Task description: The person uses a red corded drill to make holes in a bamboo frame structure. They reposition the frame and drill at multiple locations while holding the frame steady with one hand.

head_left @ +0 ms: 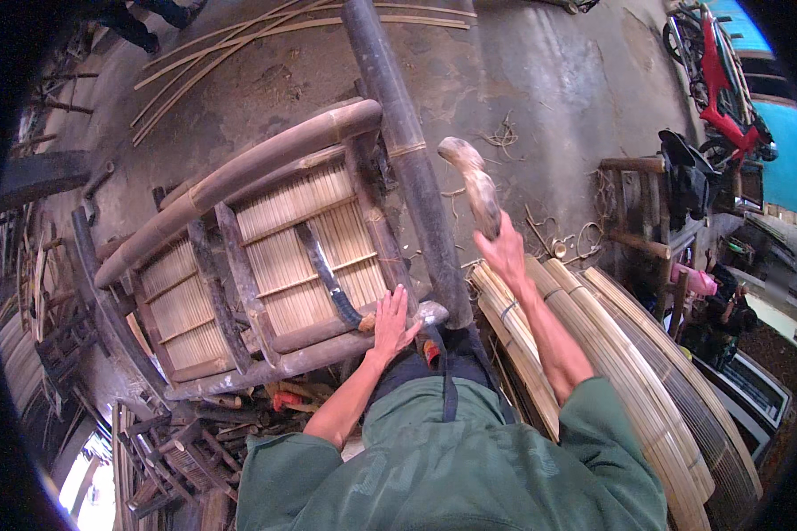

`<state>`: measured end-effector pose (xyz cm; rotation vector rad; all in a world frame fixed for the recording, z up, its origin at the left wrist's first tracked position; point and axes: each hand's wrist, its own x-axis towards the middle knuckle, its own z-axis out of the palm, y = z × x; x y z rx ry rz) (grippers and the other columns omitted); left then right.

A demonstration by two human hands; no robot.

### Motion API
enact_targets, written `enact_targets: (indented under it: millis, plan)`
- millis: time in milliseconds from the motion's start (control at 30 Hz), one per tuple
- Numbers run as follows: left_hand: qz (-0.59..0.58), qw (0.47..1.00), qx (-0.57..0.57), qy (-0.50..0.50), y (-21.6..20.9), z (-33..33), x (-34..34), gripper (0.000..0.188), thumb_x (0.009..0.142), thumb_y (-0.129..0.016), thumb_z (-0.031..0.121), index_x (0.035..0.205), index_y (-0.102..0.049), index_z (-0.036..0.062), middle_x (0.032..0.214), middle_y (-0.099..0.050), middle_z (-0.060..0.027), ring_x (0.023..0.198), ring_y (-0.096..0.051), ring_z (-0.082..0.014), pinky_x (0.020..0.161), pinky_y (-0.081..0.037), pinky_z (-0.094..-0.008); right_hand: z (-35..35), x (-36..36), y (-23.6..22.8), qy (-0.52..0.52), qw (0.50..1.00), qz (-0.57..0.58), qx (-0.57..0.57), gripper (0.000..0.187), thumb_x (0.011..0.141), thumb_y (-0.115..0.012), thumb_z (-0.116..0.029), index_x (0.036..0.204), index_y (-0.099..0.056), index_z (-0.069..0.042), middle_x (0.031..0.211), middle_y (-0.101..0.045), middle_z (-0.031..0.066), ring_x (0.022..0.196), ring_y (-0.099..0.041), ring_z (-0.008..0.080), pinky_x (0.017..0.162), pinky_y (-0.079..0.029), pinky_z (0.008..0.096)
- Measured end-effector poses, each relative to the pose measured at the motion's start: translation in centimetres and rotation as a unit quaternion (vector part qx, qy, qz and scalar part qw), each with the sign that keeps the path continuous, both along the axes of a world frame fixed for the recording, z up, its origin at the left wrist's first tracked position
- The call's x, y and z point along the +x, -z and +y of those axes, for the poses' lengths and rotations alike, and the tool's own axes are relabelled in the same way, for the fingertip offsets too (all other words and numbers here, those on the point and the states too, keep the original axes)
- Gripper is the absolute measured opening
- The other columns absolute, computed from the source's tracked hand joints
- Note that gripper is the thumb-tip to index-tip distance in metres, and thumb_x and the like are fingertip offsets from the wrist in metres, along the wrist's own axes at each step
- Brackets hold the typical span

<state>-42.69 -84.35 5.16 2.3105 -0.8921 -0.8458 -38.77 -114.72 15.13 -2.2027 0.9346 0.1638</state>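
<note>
My right hand [503, 252] grips the lower end of a curved wooden club [478, 184], worn pale at its thick head, held up over the floor. With fingers stretched out, my left hand [392, 324] lies flat at the near right corner of a bamboo frame [239, 376]. The frame is made of thick brown poles, with panels of thin pale slats [279, 230] between them. On the slats beside my left hand rests a long, slightly curved dark tool [326, 273] with a shiny edge and a dark wrapped part. A thick dark bamboo pole [407, 159] stretches away along the frame's right end.
Bundles of split bamboo slats [629, 354] lie to my right. Long thin strips [230, 53] are on the floor at the far left. A bamboo rack [633, 203] and a red motorcycle [726, 97] stand at the right. Bamboo pieces [186, 465] are piled at the lower left.
</note>
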Motion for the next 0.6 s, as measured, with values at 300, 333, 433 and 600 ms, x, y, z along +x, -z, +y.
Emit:
enact_targets:
  millis: [300, 333, 433, 600]
  plan:
    - [-0.039, 0.951, -0.071, -0.297, 2.4, -17.1, 10.4, 0.097, 0.078, -0.07, 0.041, 0.142, -0.018, -0.0116, 0.141, -0.032, -0.0317, 0.13, -0.035, -0.0449, 0.108, -0.032, -0.0447, -2.4, -5.9, 1.3, 0.013, 0.987, -0.1, 0.125, 0.076, 0.081, -0.071, -0.035, 0.142, -0.03, -0.017, 0.112, -0.063, 0.0246, 0.101, -0.064, 0.038, 0.084, -0.052, 0.0428]
    - [-0.055, 0.939, -0.086, -0.33, 2.7, -18.7, 11.6, 0.098, 0.078, -0.07, 0.041, 0.141, -0.018, -0.0132, 0.14, -0.032, -0.0331, 0.13, -0.035, -0.0454, 0.108, -0.032, -0.0441, -3.1, -5.3, 1.7, -0.017, 0.987, -0.106, 0.123, 0.076, 0.082, -0.07, -0.037, 0.143, -0.029, -0.018, 0.112, -0.063, 0.0242, 0.1, -0.064, 0.0385, 0.084, -0.051, 0.0434]
    - [-0.111, 0.91, 0.071, -0.393, 5.8, -21.2, 14.7, 0.095, 0.076, -0.072, 0.038, 0.139, -0.023, -0.0127, 0.136, -0.04, -0.0335, 0.127, -0.04, -0.0438, 0.105, -0.036, -0.0457, -5.3, -1.4, 1.9, -0.102, 0.978, -0.12, 0.137, 0.076, 0.083, -0.068, -0.04, 0.145, -0.029, -0.019, 0.111, -0.063, 0.0237, 0.098, -0.064, 0.0393, 0.084, -0.052, 0.0441]
    - [-0.057, 0.904, -0.088, -0.415, 10.8, -17.0, 12.5, 0.086, 0.078, -0.071, 0.034, 0.138, -0.026, -0.0075, 0.133, -0.043, -0.027, 0.122, -0.045, -0.0376, 0.102, -0.039, -0.0444, -7.4, 5.8, 2.7, -0.256, 0.927, -0.178, 0.208, 0.079, 0.083, -0.065, -0.048, 0.147, -0.026, -0.024, 0.097, -0.062, 0.0197, 0.089, -0.064, 0.0368, 0.076, -0.053, 0.0464]
